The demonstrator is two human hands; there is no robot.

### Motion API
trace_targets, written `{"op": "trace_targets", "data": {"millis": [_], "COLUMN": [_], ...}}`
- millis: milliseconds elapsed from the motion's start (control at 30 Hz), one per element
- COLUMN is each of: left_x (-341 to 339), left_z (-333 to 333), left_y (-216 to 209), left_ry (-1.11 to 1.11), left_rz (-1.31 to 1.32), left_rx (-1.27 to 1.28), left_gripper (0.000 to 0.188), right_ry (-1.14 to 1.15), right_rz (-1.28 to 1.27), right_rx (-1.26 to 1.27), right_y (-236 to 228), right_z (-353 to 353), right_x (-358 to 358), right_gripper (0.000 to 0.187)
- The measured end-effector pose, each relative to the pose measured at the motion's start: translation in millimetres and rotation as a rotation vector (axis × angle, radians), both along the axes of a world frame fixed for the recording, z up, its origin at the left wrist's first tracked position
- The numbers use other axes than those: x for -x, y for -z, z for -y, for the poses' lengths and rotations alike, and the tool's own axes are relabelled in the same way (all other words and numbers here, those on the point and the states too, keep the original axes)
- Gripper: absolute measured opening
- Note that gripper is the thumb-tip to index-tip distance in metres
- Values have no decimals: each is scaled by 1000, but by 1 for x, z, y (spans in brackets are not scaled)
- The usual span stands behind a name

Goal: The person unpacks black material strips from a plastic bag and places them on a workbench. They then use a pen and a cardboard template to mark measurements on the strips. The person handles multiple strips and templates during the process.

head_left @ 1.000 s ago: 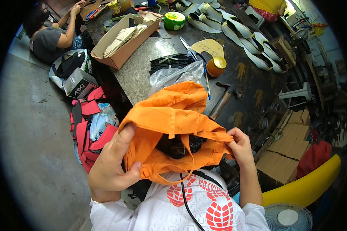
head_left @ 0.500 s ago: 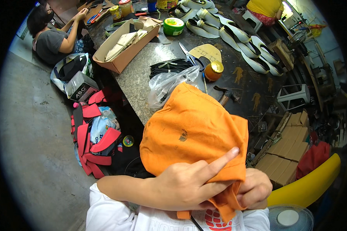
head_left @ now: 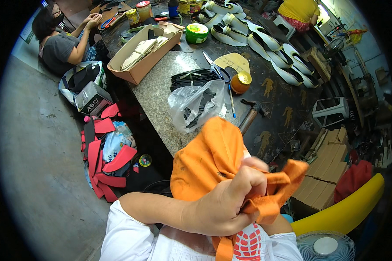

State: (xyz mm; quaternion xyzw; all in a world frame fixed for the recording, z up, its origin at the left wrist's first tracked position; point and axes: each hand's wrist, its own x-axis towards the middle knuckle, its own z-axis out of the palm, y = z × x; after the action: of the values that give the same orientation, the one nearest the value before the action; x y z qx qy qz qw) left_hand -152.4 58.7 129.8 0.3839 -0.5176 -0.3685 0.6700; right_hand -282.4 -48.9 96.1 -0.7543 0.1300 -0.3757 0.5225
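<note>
— Head view: what do the hands hold?
— Left hand [head_left: 222, 204] is clenched on a crumpled orange cloth [head_left: 213, 161]; right hand [head_left: 252, 162] is mostly hidden behind, grip unclear.
— Where's the cloth?
— At chest height, off the near edge of the speckled stone surface [head_left: 154, 91].

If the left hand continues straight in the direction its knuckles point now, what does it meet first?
Probably the loose orange fabric end bunched just beyond the left hand, which grips the orange cloth. Past that lie cardboard boxes, though depth is unclear.
</note>
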Motion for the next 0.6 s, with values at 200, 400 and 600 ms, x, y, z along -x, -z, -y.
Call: {"op": "trace_targets", "data": {"millis": [200, 400, 600], "left_x": [-5, -20, 6], "left_z": [-6, 3, 44], "left_y": [1, 29, 80], "left_ry": [-52, 87, 34], "left_rz": [63, 531, 756], "left_rx": [169, 184, -77], "left_gripper": [79, 89, 86], "right_ry": [77, 191, 257], "right_rz": [105, 109, -149], "right_rx": [-145, -769, -1121], "right_y": [-9, 4, 66], "right_z": [4, 26, 38], "right_x": [9, 55, 77], "right_gripper": [59, 62, 57]}}
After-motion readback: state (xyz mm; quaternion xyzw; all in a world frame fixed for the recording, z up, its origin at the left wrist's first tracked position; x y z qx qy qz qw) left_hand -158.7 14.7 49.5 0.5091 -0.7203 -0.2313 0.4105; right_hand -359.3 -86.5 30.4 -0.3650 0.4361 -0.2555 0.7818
